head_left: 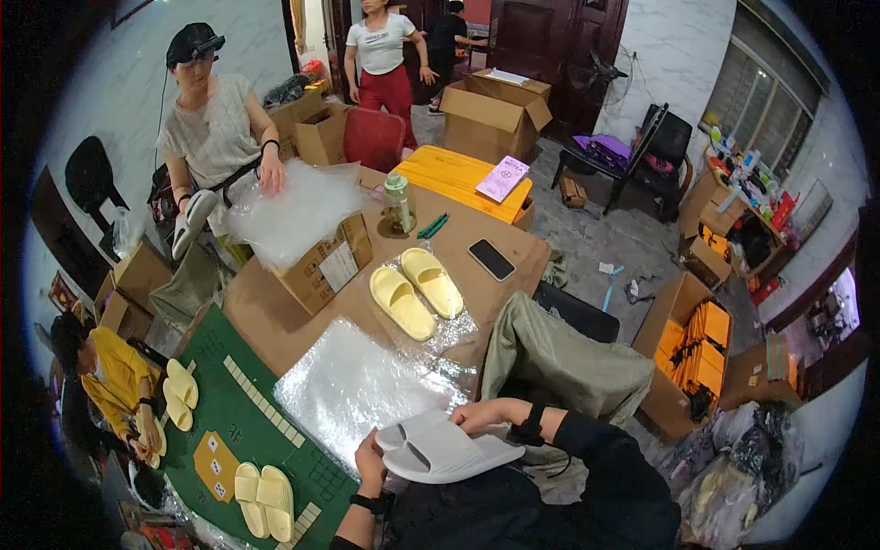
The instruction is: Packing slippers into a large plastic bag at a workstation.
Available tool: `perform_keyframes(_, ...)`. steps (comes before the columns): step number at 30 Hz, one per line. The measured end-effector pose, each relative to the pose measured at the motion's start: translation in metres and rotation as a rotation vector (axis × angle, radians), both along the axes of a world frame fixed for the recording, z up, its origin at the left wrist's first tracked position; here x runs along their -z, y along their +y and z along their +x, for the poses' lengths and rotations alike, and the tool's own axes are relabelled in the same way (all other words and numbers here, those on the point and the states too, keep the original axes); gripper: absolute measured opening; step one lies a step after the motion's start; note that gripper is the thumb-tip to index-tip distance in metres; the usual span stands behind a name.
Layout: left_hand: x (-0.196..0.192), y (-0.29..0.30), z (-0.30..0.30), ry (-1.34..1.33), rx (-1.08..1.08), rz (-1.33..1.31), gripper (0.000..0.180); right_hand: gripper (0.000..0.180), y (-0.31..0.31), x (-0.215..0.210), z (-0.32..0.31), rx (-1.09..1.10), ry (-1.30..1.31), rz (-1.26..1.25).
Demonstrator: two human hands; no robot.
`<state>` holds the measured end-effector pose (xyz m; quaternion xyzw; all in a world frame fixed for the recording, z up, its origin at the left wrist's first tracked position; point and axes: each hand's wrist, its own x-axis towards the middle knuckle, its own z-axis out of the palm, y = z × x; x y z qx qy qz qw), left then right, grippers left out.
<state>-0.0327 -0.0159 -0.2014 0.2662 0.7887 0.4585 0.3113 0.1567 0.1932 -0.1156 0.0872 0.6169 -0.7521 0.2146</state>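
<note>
A pair of light grey slide slippers [454, 456] is held up close to my body, over the near table edge. My left hand [369, 462] grips the toe end, its fingers partly hidden behind the soles. On the other side, my right hand [482, 415] is closed on the slippers' upper edge. Just beyond them lies a stack of clear plastic bags [344, 380]. A pair of pale yellow slippers [401, 303] rests farther off on the brown tabletop [266, 316], partly on clear plastic.
A cardboard box [321, 275] topped with clear bags stands across the table, by a person holding a slipper [193, 223]. Nearby are a phone [492, 259], green snips [434, 226] and a jar [399, 203]. Yellow slippers [264, 501] lie on a green mat [243, 417] at left.
</note>
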Motion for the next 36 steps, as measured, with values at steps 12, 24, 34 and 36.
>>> perform_keyframes(12, -0.071, 0.029, 0.025, 0.664, 0.223, 0.088, 0.031, 0.028, -0.011, 0.046, -0.009, 0.331, 0.181, 0.892)
perform_keyframes(24, -0.088, 0.028, 0.026, 0.880, 0.367, 0.007, 0.036, 0.024, -0.046, 0.012, -0.043, 0.304, 0.436, 1.292)
perform_keyframes(34, -0.119, 0.020, 0.046, 0.823, 0.643, 0.210, 0.038, 0.023, -0.056, 0.059, -0.096, 0.699, 0.635, 1.272)
perform_keyframes(36, -0.125, 0.015, 0.051, 0.710, 0.651, 0.234, 0.037, 0.023, -0.052, 0.037, -0.116, 0.697, 0.563, 1.349)
